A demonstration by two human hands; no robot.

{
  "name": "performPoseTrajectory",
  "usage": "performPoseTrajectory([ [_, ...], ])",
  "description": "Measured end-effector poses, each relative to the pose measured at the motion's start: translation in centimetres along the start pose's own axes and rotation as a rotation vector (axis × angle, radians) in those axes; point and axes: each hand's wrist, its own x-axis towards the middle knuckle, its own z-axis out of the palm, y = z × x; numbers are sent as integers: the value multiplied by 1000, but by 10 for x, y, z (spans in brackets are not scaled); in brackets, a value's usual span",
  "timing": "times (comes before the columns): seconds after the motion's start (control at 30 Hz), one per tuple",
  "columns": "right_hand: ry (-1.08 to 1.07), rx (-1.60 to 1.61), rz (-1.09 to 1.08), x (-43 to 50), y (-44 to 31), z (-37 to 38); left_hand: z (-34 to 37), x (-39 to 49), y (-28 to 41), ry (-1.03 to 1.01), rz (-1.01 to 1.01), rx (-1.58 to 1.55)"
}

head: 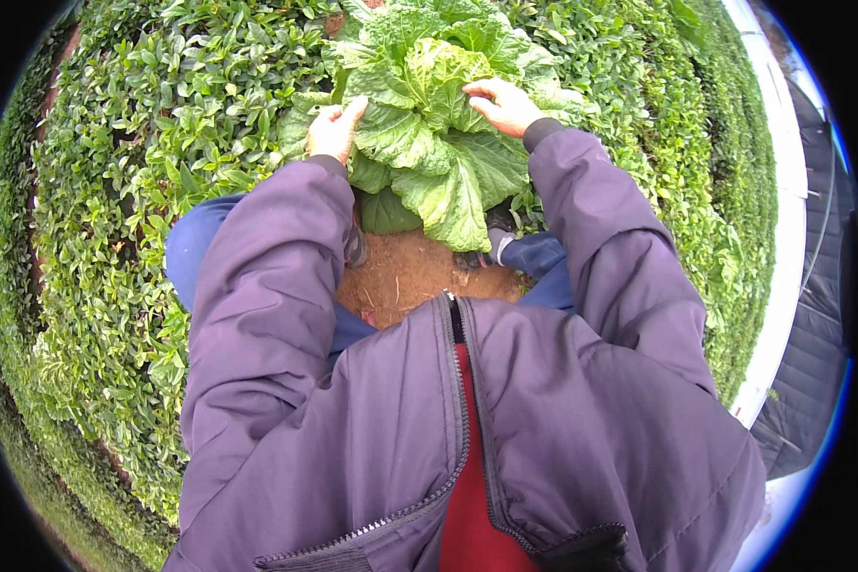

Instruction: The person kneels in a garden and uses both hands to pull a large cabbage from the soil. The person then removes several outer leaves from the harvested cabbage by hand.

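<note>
A large leafy cabbage (429,136), probably a Chinese cabbage, grows from the soil between my feet. Its broad, crinkled outer leaves spread wide around a paler yellow-green heart (447,68). On the left side of the plant is my left hand (334,132), thumb and fingers at the edge of an outer leaf; whether it pinches the leaf cannot be made out. My right hand (502,107) hovers over or lightly touches the leaves right of the heart, its fingers apart and holding nothing visible. A long outer leaf (447,200) droops toward me over the ground.
Dense rows of clipped leafy shrubs (150,129) flank me on the left and on the right (658,143). Reddish-brown soil (400,272) lies between my shoes. Beyond the right-hand row run a white strip (779,179) and a dark, ribbed surface (815,286).
</note>
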Motion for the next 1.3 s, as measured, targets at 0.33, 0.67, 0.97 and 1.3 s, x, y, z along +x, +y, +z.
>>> performPoseTrajectory([
  [0.33, -62, 51, -308, -108, -128, 95, 14, -40, 53, -210, 360, 190],
  [0.67, 395, -529, -261, -32, -66, 111, 81, -112, 83, -437, 672, 250],
  [0.97, 397, 53, -17, -23, -37, 72, 81, -97, 9, -258, 183, 170],
  [1.3, 371, 433, 137, -11, -21, 54, 75, -65, 30, -268, 134, -122],
])
